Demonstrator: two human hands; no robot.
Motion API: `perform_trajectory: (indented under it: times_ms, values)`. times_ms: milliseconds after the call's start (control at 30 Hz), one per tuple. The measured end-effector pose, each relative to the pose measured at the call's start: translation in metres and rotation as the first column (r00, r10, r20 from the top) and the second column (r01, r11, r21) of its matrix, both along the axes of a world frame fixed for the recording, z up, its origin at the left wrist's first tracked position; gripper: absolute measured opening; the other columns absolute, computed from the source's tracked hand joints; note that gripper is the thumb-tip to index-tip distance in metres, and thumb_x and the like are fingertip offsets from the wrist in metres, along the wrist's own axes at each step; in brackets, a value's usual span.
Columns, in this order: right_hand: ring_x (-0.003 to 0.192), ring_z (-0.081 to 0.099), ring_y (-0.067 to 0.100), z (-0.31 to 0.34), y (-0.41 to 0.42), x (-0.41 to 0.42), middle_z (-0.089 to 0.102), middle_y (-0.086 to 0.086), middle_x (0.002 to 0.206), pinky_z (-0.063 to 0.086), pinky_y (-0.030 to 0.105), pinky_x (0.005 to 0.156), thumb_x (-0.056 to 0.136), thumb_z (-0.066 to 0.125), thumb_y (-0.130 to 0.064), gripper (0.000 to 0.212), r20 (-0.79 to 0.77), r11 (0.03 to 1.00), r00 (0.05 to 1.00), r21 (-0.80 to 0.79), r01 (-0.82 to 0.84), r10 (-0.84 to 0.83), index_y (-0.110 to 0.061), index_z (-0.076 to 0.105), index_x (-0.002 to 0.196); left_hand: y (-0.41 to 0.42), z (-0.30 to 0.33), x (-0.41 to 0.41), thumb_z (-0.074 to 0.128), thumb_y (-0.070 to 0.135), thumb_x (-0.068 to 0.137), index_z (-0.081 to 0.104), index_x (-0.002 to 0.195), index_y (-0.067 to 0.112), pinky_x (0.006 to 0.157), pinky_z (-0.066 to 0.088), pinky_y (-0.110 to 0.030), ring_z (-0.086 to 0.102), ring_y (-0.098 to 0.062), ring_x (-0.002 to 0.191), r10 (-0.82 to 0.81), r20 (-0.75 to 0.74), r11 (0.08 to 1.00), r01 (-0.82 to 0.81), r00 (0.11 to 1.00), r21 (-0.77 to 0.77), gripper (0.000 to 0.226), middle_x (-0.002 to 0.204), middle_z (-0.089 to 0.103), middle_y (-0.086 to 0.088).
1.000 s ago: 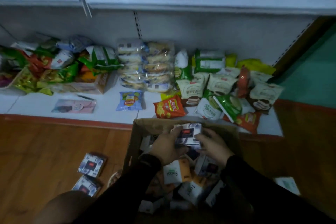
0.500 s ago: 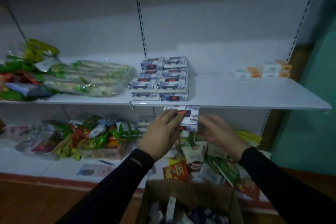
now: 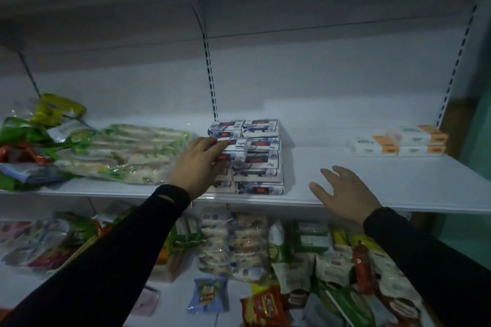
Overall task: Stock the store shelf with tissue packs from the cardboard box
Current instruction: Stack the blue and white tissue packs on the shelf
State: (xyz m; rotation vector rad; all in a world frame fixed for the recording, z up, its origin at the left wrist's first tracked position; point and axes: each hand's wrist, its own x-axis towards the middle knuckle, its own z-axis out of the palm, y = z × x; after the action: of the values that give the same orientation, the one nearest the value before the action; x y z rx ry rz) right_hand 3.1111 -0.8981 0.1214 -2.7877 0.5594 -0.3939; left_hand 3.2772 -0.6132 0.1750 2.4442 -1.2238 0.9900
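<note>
A stack of blue-and-white tissue packs [image 3: 259, 164] stands on the middle white shelf [image 3: 372, 180], two columns wide. My left hand [image 3: 198, 164] grips one blue-and-white tissue pack [image 3: 235, 147] and holds it against the top of the stack's left column. My right hand [image 3: 345, 195] hovers over the shelf's front edge to the right of the stack, fingers spread, holding nothing. The cardboard box is out of view.
Orange-and-white tissue packs [image 3: 398, 142] lie at the shelf's right end. Bagged snacks [image 3: 117, 154] and green packets [image 3: 39, 127] fill its left part. The lower shelf [image 3: 170, 300] holds several snack bags [image 3: 265, 302]. A slotted upright [image 3: 211, 79] runs behind the stack.
The view rose from the box to the middle shelf. My left hand carried the pack up onto the stack, and my right hand let go of it and moved off to the right.
</note>
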Motion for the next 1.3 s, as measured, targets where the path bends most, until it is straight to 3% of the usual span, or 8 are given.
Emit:
perform_trajectory:
  times_ms: [100,167,267,367,600,967,1133,1300]
  values:
    - [0.149,0.014,0.027,-0.009,-0.005,0.019,0.016,0.009,0.162,0.012,0.036,0.12,0.094,0.028,-0.067,0.074,-0.108,0.999,0.993,-0.026,0.048,-0.05,-0.024,0.025,0.154,-0.006,0.002,0.027,0.067,0.024,0.088,0.059,0.129,0.015,0.091,0.046,-0.043,0.054,-0.034,0.11,0.033,-0.021,0.999,-0.032,0.999,0.007,0.043,0.118,0.063,-0.013]
    - [0.149,0.012,0.026,-0.019,-0.007,0.026,0.013,0.007,0.163,0.011,0.04,0.121,0.091,0.02,-0.072,0.077,-0.172,0.995,0.981,-0.065,0.079,-0.089,-0.028,0.021,0.154,-0.012,0.006,0.044,0.062,0.03,0.09,0.054,0.135,0.018,0.1,0.041,-0.044,0.047,-0.033,0.12,0.076,-0.097,0.997,-0.075,0.992,0.01,0.047,0.128,0.057,-0.013]
    - [0.148,0.015,0.025,-0.033,-0.005,0.029,0.016,0.005,0.163,0.014,0.042,0.12,0.087,0.012,-0.076,0.08,-0.143,0.981,0.98,-0.156,0.116,-0.139,-0.032,0.021,0.154,-0.02,0.009,0.065,0.054,0.045,0.093,0.036,0.147,0.028,0.114,0.025,-0.047,0.025,-0.035,0.139,0.234,-0.29,0.972,-0.224,0.928,0.068,0.059,0.152,0.033,-0.015]
    - [0.148,0.017,0.024,-0.037,-0.006,0.029,0.018,0.003,0.162,0.014,0.041,0.12,0.087,0.011,-0.077,0.08,-0.111,0.977,0.982,-0.17,0.131,-0.151,-0.034,0.022,0.153,-0.022,0.004,0.073,0.047,0.068,0.086,0.028,0.148,0.035,0.115,0.019,-0.047,0.02,-0.034,0.142,0.288,-0.43,0.958,-0.253,0.856,0.138,0.072,0.156,0.025,-0.011]
    - [0.148,0.016,0.022,-0.038,-0.006,0.03,0.017,0.002,0.163,0.012,0.039,0.12,0.086,0.011,-0.078,0.081,-0.112,0.977,0.981,-0.16,0.142,-0.161,-0.035,0.02,0.153,-0.037,-0.001,0.084,0.039,0.078,0.082,0.041,0.141,0.034,0.11,0.032,-0.048,0.039,-0.034,0.128,0.27,-0.518,0.96,-0.266,0.812,0.084,0.073,0.141,0.041,-0.009]
    - [0.148,0.017,0.02,-0.036,-0.003,0.029,0.017,0.0,0.163,0.011,0.038,0.12,0.087,0.013,-0.077,0.079,-0.114,0.974,0.978,-0.169,0.152,-0.172,-0.035,0.021,0.153,-0.049,-0.002,0.105,0.045,0.076,0.08,0.05,0.127,0.031,0.104,0.032,-0.044,0.04,-0.03,0.123,0.246,-0.519,0.962,-0.271,0.819,0.029,0.065,0.13,0.049,-0.007]
    - [0.148,0.017,0.02,-0.032,0.0,0.027,0.017,0.001,0.162,0.012,0.037,0.12,0.089,0.016,-0.074,0.076,-0.107,0.976,0.981,-0.164,0.145,-0.164,-0.034,0.021,0.153,-0.05,-0.004,0.118,0.038,0.084,0.072,0.046,0.13,0.037,0.109,0.028,-0.047,0.035,-0.031,0.13,0.25,-0.545,0.964,-0.26,0.8,0.061,0.075,0.137,0.046,-0.007]
    - [0.148,0.016,0.022,-0.03,0.002,0.024,0.016,0.002,0.163,0.011,0.038,0.119,0.089,0.016,-0.074,0.076,-0.129,0.981,0.979,-0.137,0.141,-0.159,-0.033,0.02,0.153,-0.043,0.001,0.102,0.041,0.083,0.076,0.024,0.149,0.04,0.117,0.015,-0.049,0.012,-0.035,0.144,0.276,-0.532,0.956,-0.284,0.8,0.07,0.086,0.159,0.018,-0.009]
